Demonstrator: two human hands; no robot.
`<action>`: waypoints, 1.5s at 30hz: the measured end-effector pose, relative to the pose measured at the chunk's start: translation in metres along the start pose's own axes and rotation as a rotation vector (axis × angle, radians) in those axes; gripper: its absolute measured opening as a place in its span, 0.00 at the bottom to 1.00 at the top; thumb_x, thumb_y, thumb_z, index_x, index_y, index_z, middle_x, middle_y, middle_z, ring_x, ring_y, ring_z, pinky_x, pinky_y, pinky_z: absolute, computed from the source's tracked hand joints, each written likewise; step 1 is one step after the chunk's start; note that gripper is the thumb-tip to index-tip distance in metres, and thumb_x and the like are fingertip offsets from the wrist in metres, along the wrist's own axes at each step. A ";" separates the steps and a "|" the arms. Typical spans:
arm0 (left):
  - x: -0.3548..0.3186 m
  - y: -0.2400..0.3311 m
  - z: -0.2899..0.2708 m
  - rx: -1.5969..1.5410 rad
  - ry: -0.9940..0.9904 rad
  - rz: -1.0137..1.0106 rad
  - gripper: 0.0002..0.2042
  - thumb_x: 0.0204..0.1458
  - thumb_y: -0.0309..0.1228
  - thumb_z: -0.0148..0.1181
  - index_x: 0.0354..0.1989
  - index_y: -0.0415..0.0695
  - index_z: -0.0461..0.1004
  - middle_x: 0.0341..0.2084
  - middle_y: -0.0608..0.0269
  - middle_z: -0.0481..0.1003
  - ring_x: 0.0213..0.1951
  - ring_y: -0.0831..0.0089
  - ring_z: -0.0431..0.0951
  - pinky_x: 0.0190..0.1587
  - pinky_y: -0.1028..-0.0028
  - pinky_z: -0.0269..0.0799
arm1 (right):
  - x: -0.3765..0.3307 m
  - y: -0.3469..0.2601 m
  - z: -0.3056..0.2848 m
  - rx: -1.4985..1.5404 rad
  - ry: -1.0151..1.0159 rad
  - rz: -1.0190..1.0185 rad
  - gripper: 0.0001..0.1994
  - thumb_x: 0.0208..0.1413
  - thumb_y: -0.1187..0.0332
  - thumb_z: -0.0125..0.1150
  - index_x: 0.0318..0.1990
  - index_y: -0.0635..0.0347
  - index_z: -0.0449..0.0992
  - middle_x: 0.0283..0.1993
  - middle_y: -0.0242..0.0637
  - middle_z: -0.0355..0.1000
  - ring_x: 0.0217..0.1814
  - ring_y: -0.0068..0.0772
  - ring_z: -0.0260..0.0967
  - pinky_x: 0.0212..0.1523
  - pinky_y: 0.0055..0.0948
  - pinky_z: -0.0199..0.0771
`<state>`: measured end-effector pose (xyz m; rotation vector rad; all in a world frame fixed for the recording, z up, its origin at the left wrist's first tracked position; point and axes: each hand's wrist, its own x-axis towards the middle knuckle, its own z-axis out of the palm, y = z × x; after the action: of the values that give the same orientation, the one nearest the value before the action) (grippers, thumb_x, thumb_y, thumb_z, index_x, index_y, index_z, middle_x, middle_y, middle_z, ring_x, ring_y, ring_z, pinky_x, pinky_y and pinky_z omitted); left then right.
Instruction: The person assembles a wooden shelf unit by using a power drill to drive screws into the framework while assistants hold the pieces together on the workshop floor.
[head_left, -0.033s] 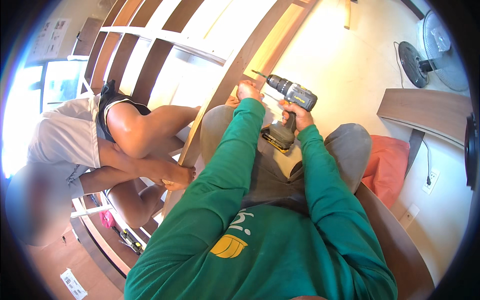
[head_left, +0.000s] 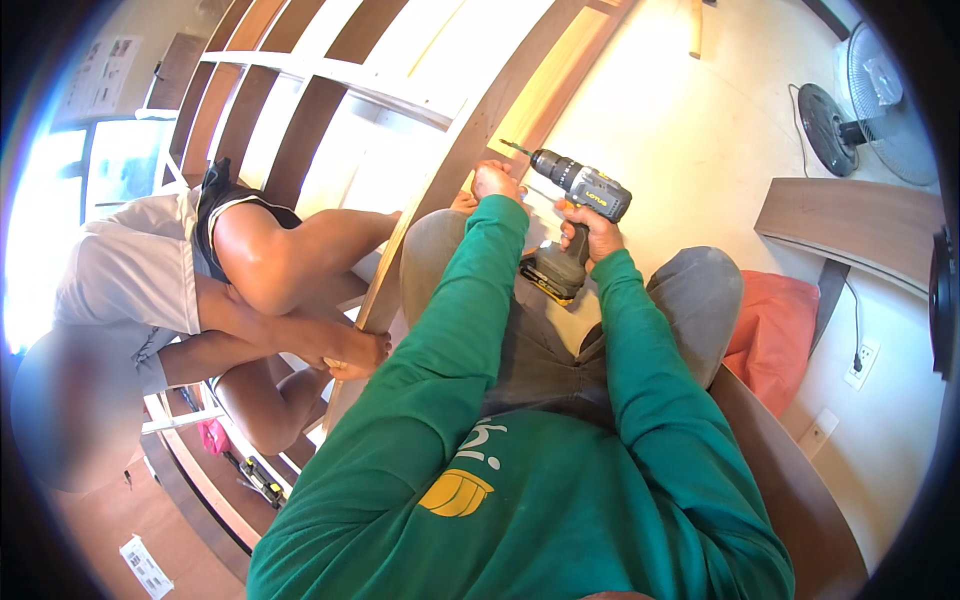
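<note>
At the far left, bright light comes through a window (head_left: 125,165), and near it a co-worker (head_left: 135,265) in a pale shirt and dark shorts crouches low. At the near left lies a reddish-brown sheet (head_left: 105,515) with a white label (head_left: 147,567) on it; just right of that, a small pink item (head_left: 212,437) and a black-and-yellow tool (head_left: 262,483) sit among wooden strips. Beyond the co-worker, a slatted wooden frame (head_left: 318,110) stretches to the far side, and the co-worker's hand (head_left: 368,350) rests at its edge. A long brown board (head_left: 510,85) borders the frame on the right. Beside this board is the wearer's left hand (head_left: 497,182), fingers curled inward; whether they pinch anything cannot be told. Right of it, the cordless drill (head_left: 585,185) is above the wearer's lap, its bit angled far and left toward the board; the right hand (head_left: 597,232) has its fingers wrapped round the grip. Past the drill spreads a smooth, pale floor (head_left: 690,130), brightly lit at the far side. Farther right come an orange-red cloth (head_left: 780,325), a standing fan (head_left: 850,130), a brown wooden panel (head_left: 850,225) and a white wall outlet (head_left: 861,362) with a black plug in it.
</note>
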<state>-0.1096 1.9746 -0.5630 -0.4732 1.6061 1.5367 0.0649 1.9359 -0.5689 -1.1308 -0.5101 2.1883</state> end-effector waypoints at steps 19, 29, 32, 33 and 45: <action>-0.029 0.024 0.004 0.087 -0.353 0.254 0.19 0.54 0.43 0.69 0.43 0.41 0.74 0.18 0.76 0.61 0.14 0.84 0.55 0.16 0.78 0.49 | 0.021 0.004 0.010 0.120 -0.133 -0.096 0.16 0.52 0.67 0.62 0.45 0.68 0.76 0.23 0.30 0.66 0.24 0.23 0.64 0.28 0.26 0.72; -0.029 0.017 0.007 0.242 -0.493 0.296 0.16 0.52 0.41 0.71 0.39 0.44 0.74 0.17 0.76 0.66 0.15 0.87 0.56 0.17 0.80 0.50 | 0.019 0.007 0.012 0.178 -0.136 -0.081 0.16 0.51 0.67 0.60 0.46 0.68 0.75 0.23 0.31 0.66 0.23 0.26 0.64 0.28 0.27 0.71; -0.027 0.014 0.009 0.231 -0.482 0.304 0.16 0.53 0.40 0.71 0.39 0.43 0.74 0.18 0.76 0.66 0.16 0.87 0.57 0.17 0.80 0.50 | 0.020 0.007 0.013 0.172 -0.135 -0.077 0.17 0.51 0.66 0.60 0.46 0.69 0.75 0.23 0.31 0.66 0.23 0.26 0.64 0.29 0.28 0.71; -0.026 0.015 0.009 0.227 -0.485 0.313 0.16 0.53 0.40 0.71 0.40 0.43 0.73 0.18 0.76 0.66 0.16 0.87 0.57 0.17 0.80 0.50 | 0.020 0.007 0.013 0.176 -0.144 -0.072 0.17 0.51 0.66 0.60 0.45 0.69 0.75 0.23 0.31 0.66 0.23 0.26 0.64 0.29 0.28 0.71; -0.028 0.021 0.008 0.167 -0.511 0.229 0.13 0.55 0.34 0.67 0.43 0.42 0.73 0.23 0.72 0.69 0.17 0.86 0.59 0.19 0.80 0.53 | 0.020 -0.001 0.016 0.157 -0.191 -0.053 0.15 0.52 0.70 0.63 0.46 0.67 0.75 0.24 0.31 0.66 0.25 0.24 0.65 0.31 0.31 0.73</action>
<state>-0.1069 1.9780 -0.5272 0.1943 1.3948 1.5161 0.0430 1.9493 -0.5709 -0.8224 -0.4348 2.2580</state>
